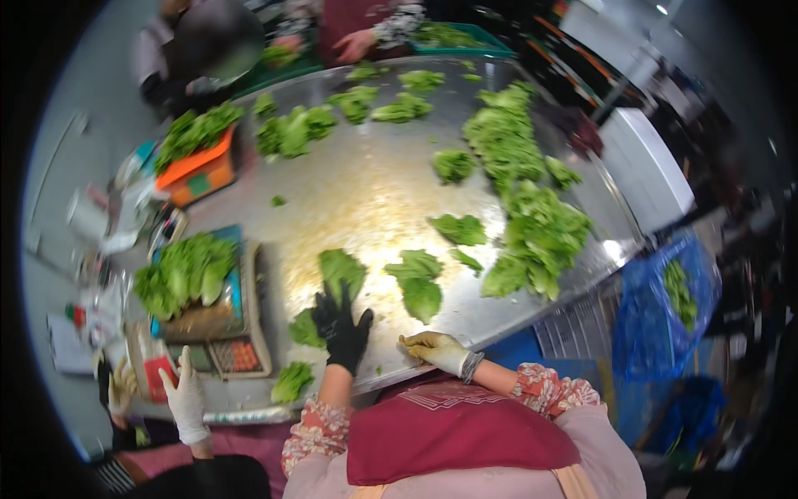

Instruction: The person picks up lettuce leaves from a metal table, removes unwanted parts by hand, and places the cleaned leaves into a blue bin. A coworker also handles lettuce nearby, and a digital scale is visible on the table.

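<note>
My left hand (341,334), in a black glove, reaches over the metal table (349,162) with fingers apart. Its fingertips overlap the lower end of a green lettuce leaf (341,265); whether they press on it is unclear. Another leaf (305,329) lies just left of the glove. My right hand (436,350) wears a stained whitish glove, its fingers curled low by the near table edge. Whether anything is inside those fingers is hidden. Loose lettuce leaves (419,284) lie ahead of it. Farther right runs a long heap of lettuce (530,231).
Lettuce fills a blue crate (234,240) at left and an orange crate (196,174) behind it. A co-worker's white-gloved hand (185,396) is at lower left. Another person's hands (355,45) show across the table. A blue plastic bag (648,318) stands at right.
</note>
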Action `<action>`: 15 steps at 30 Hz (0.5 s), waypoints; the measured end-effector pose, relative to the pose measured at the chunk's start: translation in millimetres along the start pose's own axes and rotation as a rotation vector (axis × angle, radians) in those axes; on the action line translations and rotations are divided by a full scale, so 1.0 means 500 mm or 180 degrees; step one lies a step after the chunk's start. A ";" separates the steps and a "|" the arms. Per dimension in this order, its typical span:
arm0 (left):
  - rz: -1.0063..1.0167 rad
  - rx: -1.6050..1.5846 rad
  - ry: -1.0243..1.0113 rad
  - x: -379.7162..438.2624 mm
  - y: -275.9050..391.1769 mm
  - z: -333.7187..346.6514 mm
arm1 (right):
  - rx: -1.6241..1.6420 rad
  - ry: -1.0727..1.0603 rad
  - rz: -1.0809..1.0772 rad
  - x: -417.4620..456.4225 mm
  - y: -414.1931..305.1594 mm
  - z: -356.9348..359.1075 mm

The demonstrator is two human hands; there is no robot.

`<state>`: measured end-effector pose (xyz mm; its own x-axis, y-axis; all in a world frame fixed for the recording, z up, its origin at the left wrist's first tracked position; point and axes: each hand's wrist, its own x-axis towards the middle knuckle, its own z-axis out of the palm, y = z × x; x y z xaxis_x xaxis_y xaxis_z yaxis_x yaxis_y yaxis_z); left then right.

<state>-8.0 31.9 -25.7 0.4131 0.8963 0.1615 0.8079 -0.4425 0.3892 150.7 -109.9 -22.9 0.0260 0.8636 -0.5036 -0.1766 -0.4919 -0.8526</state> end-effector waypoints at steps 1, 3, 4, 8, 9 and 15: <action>-0.0097 -0.0079 -0.0021 0.000 0.012 -0.001 | -0.0059 0.0141 0.0006 -0.009 0.001 -0.014; 0.0209 0.0122 0.0356 0.001 0.042 -0.018 | -0.0179 0.0373 0.0042 -0.032 -0.006 -0.044; 0.0315 -0.0033 0.0393 0.004 0.068 -0.034 | -0.0245 0.0437 -0.0017 -0.041 -0.016 -0.059; 0.0947 -0.0817 0.0057 0.006 0.166 -0.007 | 0.0121 0.0496 0.0108 -0.059 -0.028 -0.118; 0.0903 -0.0672 -0.0012 0.007 0.187 0.017 | 0.0120 0.0428 0.0024 -0.061 -0.030 -0.133; 0.0493 -0.0384 0.0013 0.049 0.320 0.146 | -0.0183 0.0023 -0.0404 -0.108 -0.069 -0.290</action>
<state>161.9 -19.3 -25.9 0.5266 0.8180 0.2315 0.6784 -0.5685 0.4653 298.0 -155.6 13.2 0.0516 0.9186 -0.3919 -0.1149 -0.3843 -0.9160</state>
